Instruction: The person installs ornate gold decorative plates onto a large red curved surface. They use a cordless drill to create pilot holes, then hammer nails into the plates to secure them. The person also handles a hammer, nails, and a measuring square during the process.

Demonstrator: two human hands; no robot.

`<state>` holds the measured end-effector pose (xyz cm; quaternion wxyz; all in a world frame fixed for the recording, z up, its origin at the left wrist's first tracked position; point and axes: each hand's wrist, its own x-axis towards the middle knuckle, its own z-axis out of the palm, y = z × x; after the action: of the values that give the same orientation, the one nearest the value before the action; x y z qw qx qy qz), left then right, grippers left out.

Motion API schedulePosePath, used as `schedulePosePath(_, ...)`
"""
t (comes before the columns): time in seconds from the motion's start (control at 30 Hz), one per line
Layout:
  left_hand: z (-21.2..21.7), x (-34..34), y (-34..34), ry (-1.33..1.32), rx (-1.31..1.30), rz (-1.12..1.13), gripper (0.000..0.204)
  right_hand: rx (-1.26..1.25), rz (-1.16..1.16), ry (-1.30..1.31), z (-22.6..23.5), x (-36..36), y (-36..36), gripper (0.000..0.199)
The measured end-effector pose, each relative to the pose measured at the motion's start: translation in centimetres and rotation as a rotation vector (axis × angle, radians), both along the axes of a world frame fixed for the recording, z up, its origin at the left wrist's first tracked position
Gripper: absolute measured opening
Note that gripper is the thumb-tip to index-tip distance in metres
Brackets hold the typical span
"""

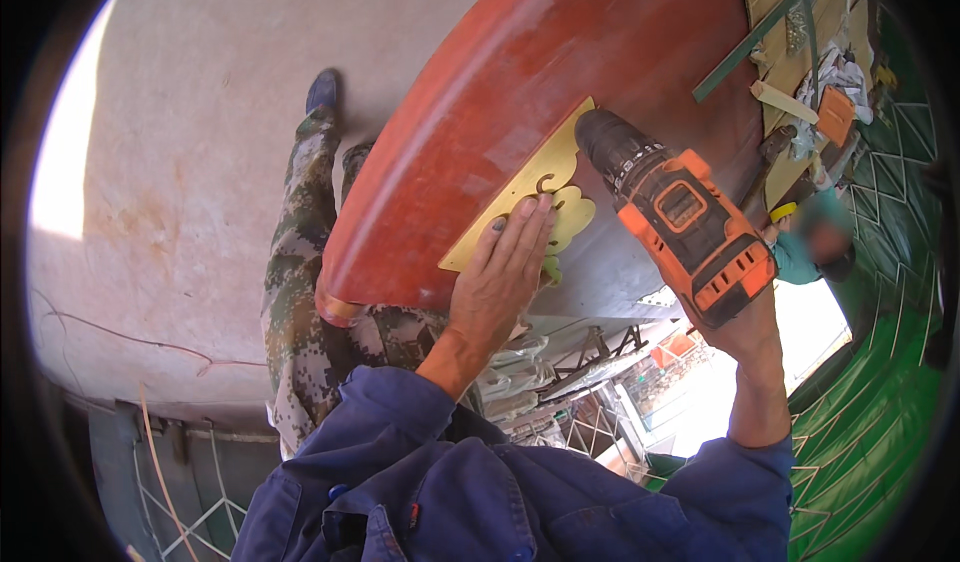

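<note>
A large, curved red-brown panel (500, 82) slants across the middle. Against it lies a yellow bracket-like plate (562, 152) with a straight edge and scalloped, curled outlines. My left hand (505, 267) presses flat on the plate's lower part, its fingers stretched out. In my right hand (742, 334) is an orange and black cordless drill (685, 224). Its chuck points up and left, close to the plate's upper end; whether the tip touches is hidden. The drill's body covers most of my right fingers and the handle.
Someone in a teal top (815, 234) is at the right. Beyond the panel are a wooden surface (785, 2), a green strip (750, 44), an orange object (835, 117) and plastic wrapping. Green sheeting (865, 452) with pale bars lies at lower right. A thin cable (150, 344) runs at left.
</note>
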<state>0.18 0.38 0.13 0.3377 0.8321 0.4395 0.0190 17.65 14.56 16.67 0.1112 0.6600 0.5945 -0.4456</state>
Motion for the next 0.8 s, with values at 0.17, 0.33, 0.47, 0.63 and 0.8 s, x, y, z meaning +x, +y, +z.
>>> schedulePosePath(0.17, -0.2, 0.1, 0.3, 0.008, -0.020, -0.009, 0.093, 0.042, 0.000, 0.027, -0.2, 0.4, 0.0, 0.036)
schedulePosePath(0.33, 0.0, 0.1, 0.4, -0.014, -0.011, 0.007, 0.095, 0.028, -0.163, 0.034, 0.2, 0.3, -0.7, 0.035)
schedulePosePath(0.47, 0.2, -0.7, 1.0, 0.010, -0.022, -0.035, 0.097, 0.133, 0.224, -0.101, 1.9, 2.7, -2.9, 0.041)
schedulePosePath(0.63, 0.4, -1.5, 0.8, -0.078, -0.057, 0.036, 0.101, -0.001, -1.099, 0.258, 8.7, 4.2, -9.3, 0.042)
schedulePosePath(0.8, 0.0, -0.3, 0.1, -0.112, -0.073, 0.081, 0.106, 0.084, -0.361, 0.042, 12.5, 5.0, -9.7, 0.055)
